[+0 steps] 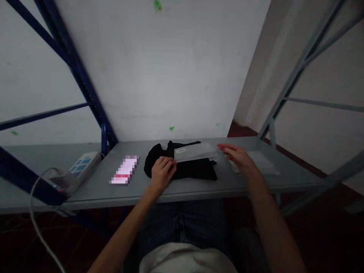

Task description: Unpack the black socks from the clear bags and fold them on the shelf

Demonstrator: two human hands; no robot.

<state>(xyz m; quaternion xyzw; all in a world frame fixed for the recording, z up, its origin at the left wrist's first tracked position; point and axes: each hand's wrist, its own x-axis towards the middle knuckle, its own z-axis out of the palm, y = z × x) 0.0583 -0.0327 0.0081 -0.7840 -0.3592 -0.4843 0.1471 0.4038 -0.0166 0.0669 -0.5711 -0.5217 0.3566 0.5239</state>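
A black cloth item (pixel 196 169) lies bunched at its left end on the grey shelf. Across it rests a translucent bag (pixel 196 151) with a small white label near its left end. My left hand (pixel 163 172) is closed at the bag's left edge, over the black cloth, its fingertips pressed together there. To the right, my right hand (pixel 236 155) is raised with fingers stretched and apart, just beyond the bag's right end. Beneath and beside the right hand are more translucent bags (pixel 263 163), partly hidden by it.
On the grey shelf (pixel 99 193), a pixelated phone-like object (pixel 125 170) lies left of the cloth. Farther left is a white power strip (pixel 84 167) with a cable (pixel 35 222). Blue posts (pixel 85 83) and grey posts (pixel 295 81) flank the shelf.
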